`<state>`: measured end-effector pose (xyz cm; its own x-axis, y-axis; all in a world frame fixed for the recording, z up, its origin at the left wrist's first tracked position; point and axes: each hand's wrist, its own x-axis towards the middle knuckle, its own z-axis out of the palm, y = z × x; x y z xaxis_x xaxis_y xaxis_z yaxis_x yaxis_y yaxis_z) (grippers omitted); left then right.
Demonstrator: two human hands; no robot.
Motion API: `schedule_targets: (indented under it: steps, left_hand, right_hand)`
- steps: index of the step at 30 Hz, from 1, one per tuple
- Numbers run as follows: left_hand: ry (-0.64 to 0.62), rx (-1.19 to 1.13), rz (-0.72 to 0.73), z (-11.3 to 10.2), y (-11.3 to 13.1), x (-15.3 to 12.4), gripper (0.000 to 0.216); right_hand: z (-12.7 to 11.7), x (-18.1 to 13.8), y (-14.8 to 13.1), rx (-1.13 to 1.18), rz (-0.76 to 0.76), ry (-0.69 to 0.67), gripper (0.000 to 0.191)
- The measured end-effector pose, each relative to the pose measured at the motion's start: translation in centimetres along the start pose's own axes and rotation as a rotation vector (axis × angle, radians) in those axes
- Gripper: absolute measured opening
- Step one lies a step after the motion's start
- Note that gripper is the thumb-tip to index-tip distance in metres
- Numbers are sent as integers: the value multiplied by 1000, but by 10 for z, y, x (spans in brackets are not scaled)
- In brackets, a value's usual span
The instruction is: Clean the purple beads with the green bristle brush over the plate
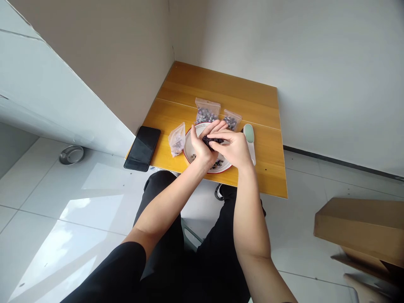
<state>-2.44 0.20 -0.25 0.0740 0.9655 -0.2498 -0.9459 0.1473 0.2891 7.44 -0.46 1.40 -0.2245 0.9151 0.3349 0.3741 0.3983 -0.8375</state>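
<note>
Left hand (pixel 199 147) and right hand (pixel 232 148) together above a round white plate (pixel 188 147) with a red rim, fingers of both curled inward and closed on a clump of dark purple beads (pixel 211 141), pinched between them over the middle of the plate. Strung or loose: impossible to tell from this view. More small beads (pixel 217 164) scattered across the near part of the plate, just below the hands.

Just beyond the plate's far rim, a clear zip bag of mottled beads (pixel 206 113), and beside it a smaller zip bag of darker beads (pixel 231 121). Just left of the plate, a crumpled clear bag with a few beads inside (pixel 176 141). Farther left of the plate, a black smartphone (pixel 142 148) lying at the edge of the wooden bench (pixel 261 155). Just right of the plate, a white handled implement with a pale green oval face (pixel 249 141), its exact kind unclear. Below the plate and off the bench, knees in black trousers (pixel 160 185). Well right of the plate, a cardboard box (pixel 360 227) above a white tile floor (pixel 299 202); well left of the plate, a shallow steel bowl (pixel 71 154) on those tiles.
</note>
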Motion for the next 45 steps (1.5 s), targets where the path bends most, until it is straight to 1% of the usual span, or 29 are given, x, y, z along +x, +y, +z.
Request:
schedule_targets:
  steps: [2, 4, 8, 11, 15, 18, 22, 25, 29, 31, 36, 39, 42, 45]
  left_hand:
    - [-15, 26, 7, 0, -1, 0, 75]
    - [-18, 38, 11, 1, 3, 1, 77]
    - [13, -7, 16, 2, 10, 2, 76]
    - [14, -10, 9, 3, 7, 1, 75]
    - [-3, -3, 0, 2, -1, 0, 73]
    - [-23, 4, 0, 1, 2, 2, 74]
    - [6, -7, -1, 3, 8, 0, 77]
    - [21, -3, -10, 4, 5, -2, 76]
    - [1, -4, 0, 3, 0, -1, 74]
    - [-17, -7, 4, 1, 1, 1, 75]
    - [0, -28, -3, 0, 6, 2, 76]
    - [12, -24, -4, 1, 3, 0, 74]
    - [7, 6, 2, 2, 0, 1, 74]
    - [-3, 23, 0, 3, 3, 2, 74]
  right_hand:
    - [1, 1, -1, -34, -8, 55, 25]
    - [-1, 0, -1, -62, 3, 66, 25]
    - [-9, -2, -2, -37, 28, -18, 25]
    - [-7, -2, -4, -2, 0, -66, 26]
    - [0, 0, -5, -62, -35, 12, 26]
    - [-3, 0, -4, -106, -19, 33, 25]
    - [-11, -3, -3, -71, -2, -34, 26]
    - [-9, -3, -4, -44, -5, -73, 26]
    - [-3, -1, -4, -85, -3, 3, 26]
    - [-4, -2, -3, -84, 12, 13, 27]
    - [-13, -5, 0, -48, 64, -70, 29]
    - [-11, -5, -2, -38, 60, -109, 28]
    - [-5, -3, -3, -54, 53, -69, 28]
    - [-5, -3, -3, -67, 72, -19, 29]
